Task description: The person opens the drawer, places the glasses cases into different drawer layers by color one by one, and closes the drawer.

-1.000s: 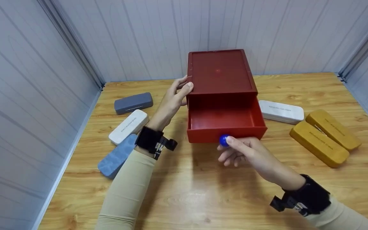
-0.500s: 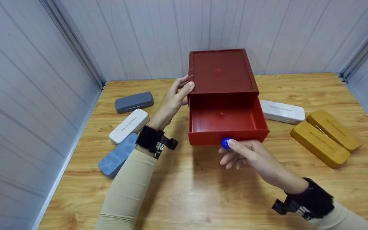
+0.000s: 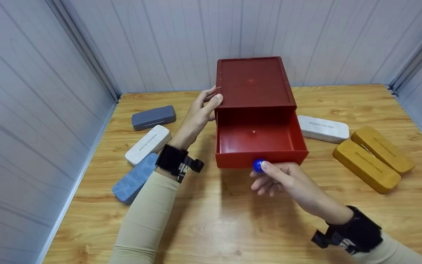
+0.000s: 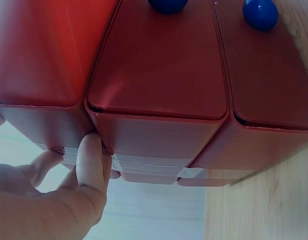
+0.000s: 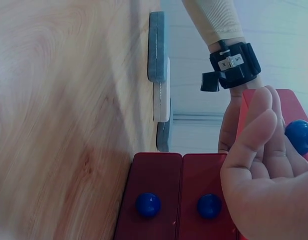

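A dark red drawer unit [image 3: 251, 82] stands at the back middle of the table; the left wrist view shows lower drawers with blue knobs. Its top drawer [image 3: 258, 141] is pulled out, with nothing visible inside. My left hand [image 3: 198, 112] rests against the unit's left side, thumb at the top edge and fingers pressing the side wall. At the drawer's front, my right hand [image 3: 284, 178] pinches the round blue knob [image 3: 257, 165] with the thumb; its other fingers spread loosely below. The right wrist view shows the same knob beside the fingers.
On the left lie a grey case [image 3: 154, 117], a white case [image 3: 148, 145] and a blue case [image 3: 134, 179]. To the right are another white case [image 3: 322, 128] and two yellow cases [image 3: 366, 165], side by side. Pale panel walls [image 3: 170, 44] enclose the wooden table [image 3: 211, 227].
The top drawer has come slightly further out toward me, my right hand moving with its knob. My left hand stays at the unit's side.
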Motion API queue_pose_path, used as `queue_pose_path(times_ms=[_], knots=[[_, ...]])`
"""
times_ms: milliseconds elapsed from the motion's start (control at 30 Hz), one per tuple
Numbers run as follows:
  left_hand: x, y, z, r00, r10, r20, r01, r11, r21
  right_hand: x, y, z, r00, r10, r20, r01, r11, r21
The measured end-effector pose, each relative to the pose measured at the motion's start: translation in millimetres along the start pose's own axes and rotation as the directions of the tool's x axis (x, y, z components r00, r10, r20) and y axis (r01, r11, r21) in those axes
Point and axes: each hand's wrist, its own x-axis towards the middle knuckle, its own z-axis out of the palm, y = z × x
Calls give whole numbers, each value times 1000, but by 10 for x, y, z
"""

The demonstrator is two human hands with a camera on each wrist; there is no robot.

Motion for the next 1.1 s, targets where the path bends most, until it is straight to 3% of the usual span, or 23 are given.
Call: queue_pose_path(times_ms=[367, 600, 800, 933, 1100], knots=[[-2, -20, -11, 1000, -5, -3, 5, 1000, 9, -9, 51, -59, 997, -8, 76, 6, 999, 32], [-3, -8, 5, 1000, -7, -2, 7, 1000, 18, -102, 211, -281, 982, -13, 189, 46, 984, -172], [0, -5, 16, 1000, -1, 5, 1, 1000, 7, -220, 463, -618, 969, -15, 245, 114, 911, -396], [0, -15, 4, 1000, 4, 1, -4, 1000, 10, -293, 562, -896, 977, -54, 205, 159, 828, -538], [2, -20, -5, 1000, 4, 7, -4, 1000, 3, -386, 574, -1233, 985, -126, 121, 175, 696, -696]])
